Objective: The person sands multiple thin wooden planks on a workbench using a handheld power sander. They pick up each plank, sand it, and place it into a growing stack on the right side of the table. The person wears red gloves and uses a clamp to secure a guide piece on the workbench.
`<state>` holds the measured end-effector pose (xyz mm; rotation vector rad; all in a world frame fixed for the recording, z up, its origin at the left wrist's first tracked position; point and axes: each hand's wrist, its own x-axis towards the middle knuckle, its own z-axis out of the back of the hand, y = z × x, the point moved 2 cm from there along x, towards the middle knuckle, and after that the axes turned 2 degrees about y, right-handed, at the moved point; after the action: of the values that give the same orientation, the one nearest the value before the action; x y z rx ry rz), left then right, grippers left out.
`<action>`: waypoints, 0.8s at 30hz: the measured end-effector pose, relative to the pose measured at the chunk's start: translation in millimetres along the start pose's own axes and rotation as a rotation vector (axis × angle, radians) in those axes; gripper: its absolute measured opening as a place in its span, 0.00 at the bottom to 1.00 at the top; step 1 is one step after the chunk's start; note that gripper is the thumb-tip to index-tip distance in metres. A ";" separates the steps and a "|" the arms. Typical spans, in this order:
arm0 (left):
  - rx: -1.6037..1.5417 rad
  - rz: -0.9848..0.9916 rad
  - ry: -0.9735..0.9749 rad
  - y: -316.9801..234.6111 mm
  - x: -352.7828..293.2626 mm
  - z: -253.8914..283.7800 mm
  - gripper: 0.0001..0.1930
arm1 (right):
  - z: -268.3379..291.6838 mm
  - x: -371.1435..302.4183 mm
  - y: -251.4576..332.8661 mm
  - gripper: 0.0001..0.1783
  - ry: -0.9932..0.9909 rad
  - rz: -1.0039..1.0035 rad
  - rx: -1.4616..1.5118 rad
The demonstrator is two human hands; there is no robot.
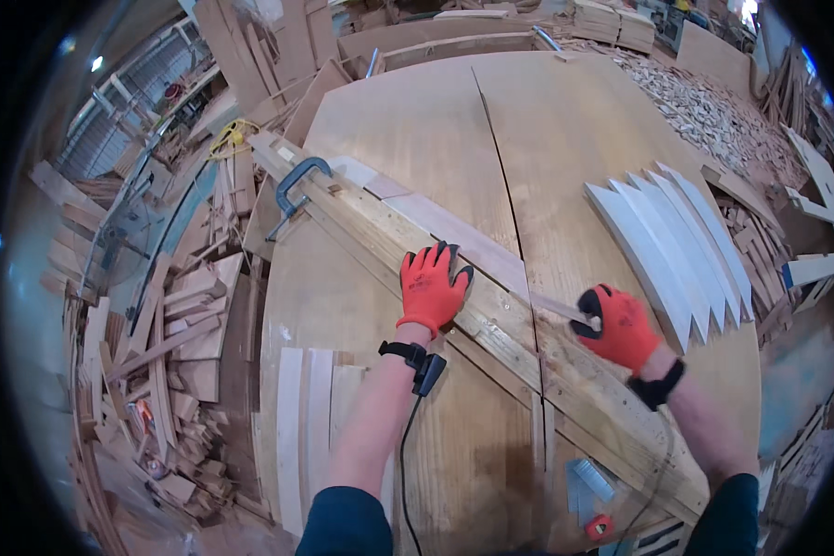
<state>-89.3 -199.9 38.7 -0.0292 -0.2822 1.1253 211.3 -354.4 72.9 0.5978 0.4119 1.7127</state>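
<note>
My left hand, in a red glove with dark fingertips, lies with spread fingers on a long wooden beam that runs diagonally across the table. Closed in a fist, my right hand grips a thin wooden strip; its pale end shows at the fist. The strip's other end meets a flat pale board lying along the beam's far edge; whether they are joined I cannot tell. A blue-grey C-clamp sits on the beam's far left end.
The wooden tabletop has a dark lengthwise gap. Several pointed, curved pale pieces lie at the right. Straight strips lie near left. A red tape measure lies beside metal plates. Scrap wood is heaped at the left.
</note>
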 end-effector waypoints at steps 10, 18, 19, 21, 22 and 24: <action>0.260 0.259 0.157 16.4 -193.5 107.9 0.43 | -4.0 63.0 -34.6 0.37 -0.037 -0.228 -0.279; 0.260 0.608 0.234 32.4 -327.6 135.1 0.50 | -105.7 118.7 14.1 0.43 0.203 -0.156 -0.207; 0.240 0.600 0.218 34.8 -334.3 132.4 0.50 | -99.8 117.7 20.1 0.43 0.275 -0.175 -0.269; 0.205 0.585 0.180 40.4 -343.4 131.1 0.49 | -81.6 120.7 41.6 0.41 0.415 -0.209 -0.388; 0.212 0.621 0.157 41.9 -345.9 133.1 0.49 | -75.4 115.7 38.1 0.41 0.421 -0.211 -0.447; 0.201 0.659 0.121 43.9 -343.7 134.2 0.48 | -54.8 94.6 17.8 0.39 0.431 -0.259 -0.581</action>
<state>-297.2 -503.6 89.2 -0.0114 -0.0434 1.7948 150.3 -263.7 54.8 -0.2429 0.2546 1.5995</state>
